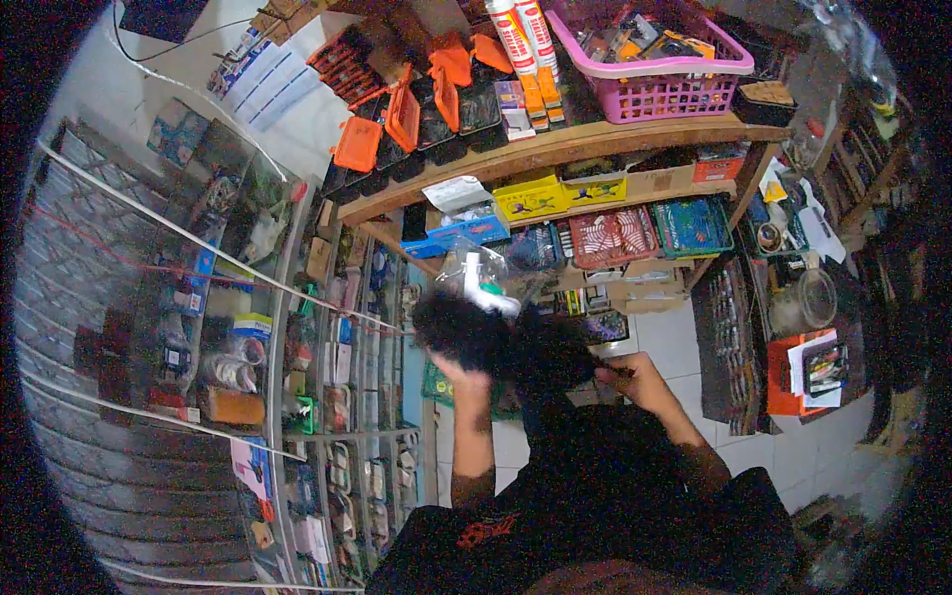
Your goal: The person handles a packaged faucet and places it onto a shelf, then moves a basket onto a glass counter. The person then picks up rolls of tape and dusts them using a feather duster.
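Observation:
A black, fluffy duster [550,352] stretches between my hands at the middle of the view. My right hand [640,384] is closed around its thin end, on the right. My left hand [459,375] is raised under the fluff at its left end. The fluff covers most of the left fingers, which look curled, and what they hold is hidden. Just above the fluff shows a white plastic piece with a green part [486,286], in clear wrapping. Whether my left hand holds this piece cannot be made out.
A wooden shelf [555,149] ahead carries open orange-lidded boxes [402,109], silicone sealant tubes [521,45] and a pink basket [654,89]. Below are yellow boxes [531,198] and red and green baskets [613,236]. Stocked glass cabinets [337,397] stand left; a dark rack [734,337] stands right.

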A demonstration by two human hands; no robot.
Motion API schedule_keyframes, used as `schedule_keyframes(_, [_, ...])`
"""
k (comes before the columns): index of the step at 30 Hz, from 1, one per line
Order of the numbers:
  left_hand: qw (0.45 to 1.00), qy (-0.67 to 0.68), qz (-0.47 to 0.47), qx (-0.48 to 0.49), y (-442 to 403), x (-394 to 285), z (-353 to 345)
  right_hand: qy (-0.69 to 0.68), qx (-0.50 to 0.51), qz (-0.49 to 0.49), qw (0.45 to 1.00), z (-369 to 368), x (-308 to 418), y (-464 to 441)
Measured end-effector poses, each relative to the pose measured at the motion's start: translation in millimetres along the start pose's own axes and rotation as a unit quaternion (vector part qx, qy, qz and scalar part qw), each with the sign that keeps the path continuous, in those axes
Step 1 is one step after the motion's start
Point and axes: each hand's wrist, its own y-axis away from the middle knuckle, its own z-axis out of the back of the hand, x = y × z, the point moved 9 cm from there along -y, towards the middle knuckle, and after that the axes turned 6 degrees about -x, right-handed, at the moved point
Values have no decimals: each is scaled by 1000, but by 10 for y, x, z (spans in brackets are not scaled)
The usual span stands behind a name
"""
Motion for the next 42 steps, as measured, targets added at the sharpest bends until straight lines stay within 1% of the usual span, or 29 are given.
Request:
schedule_keyframes(1, [997,46,11,-65,229,-29,-627,-70,-22,-36,997,17,-92,22])
schedule_keyframes(2, [987,3,29,-157,302,-1,-558,-116,-30,-68,991,12,-170,80])
schedule_keyframes(4, [993,87,67,-45,176,101,-540,-6,90,-45,995,-153,-27,134])
schedule_keyframes(5, [988,128,85,12,145,137,-535,148,212,13,966,-270,146,203])
schedule_keyframes(6, [988,124,92,-8,182,137,-630,296,325,69,896,-356,180,330])
schedule_keyframes(7, [988,121,95,-6,181,146,-645,224,326,149,906,-312,59,317])
schedule_keyframes(8, [988,119,96,-5,181,148,-652,206,254,143,934,-242,78,264])
schedule_keyframes(10, [998,-9,-14,-69,62,-3,-500,165,108,130,972,-87,154,158])
schedule_keyframes(11, [990,-73,-69,-101,17,-85,-393,165,110,101,975,-78,155,154])
schedule_keyframes(12, [949,259,147,103,138,102,-608,165,112,71,977,-53,187,155])
schedule_keyframes(13, [973,173,129,77,115,137,-413,188,140,78,969,-67,246,160])
schedule_keyframes(14, [981,137,120,70,131,141,-447,209,169,86,959,-81,304,168])
schedule_keyframes(15, [987,100,112,62,147,145,-482,248,224,129,934,-135,352,226])
schedule_keyframes(16, [984,114,115,73,157,165,-552,285,276,170,902,-184,358,310])
schedule_keyframes(17, [992,87,90,-9,129,163,-495,287,244,154,913,-99,161,256])
schedule_keyframes(19, [995,-31,-21,-88,62,14,-336,158,80,100,979,-82,337,311])
schedule_keyframes(20, [985,-90,-76,-127,85,-93,-410,91,-4,70,993,-10,385,332])
schedule_keyframes(21, [986,-80,-38,-140,156,-28,-529,156,105,90,978,-123,314,324])
schedule_keyframes(22, [992,-43,-7,-120,151,38,-556,219,212,109,946,-150,189,303])
schedule_keyframes(23, [995,-5,25,-98,144,94,-572,279,315,128,898,-199,61,339])
schedule_keyframes(25, [992,64,90,-55,152,185,-577,257,274,108,921,-315,281,393])
schedule_keyframes(29, [990,-53,-30,-124,14,65,-224,261,132,99,951,-218,303,217])
schedule_keyframes(32, [989,86,97,-72,122,283,-563,275,355,150,881,-384,358,400])
schedule_keyframes(33, [989,77,109,-57,124,290,-560,274,289,141,906,-316,339,332])
schedule_keyframes(35, [979,108,117,124,-41,321,-343,267,156,121,943,-159,246,246])
schedule_keyframes(36, [962,125,120,211,-111,363,-142,281,206,116,930,-214,226,246])
schedule_keyframes(38, [985,101,136,-21,-18,408,-271,313,305,107,893,-212,310,180])
schedule_keyframes(40, [983,75,125,-116,84,395,-458,300,298,125,898,-52,575,88])
schedule_keyframes(42, [990,31,108,-84,72,361,-414,281,294,144,902,108,894,43])
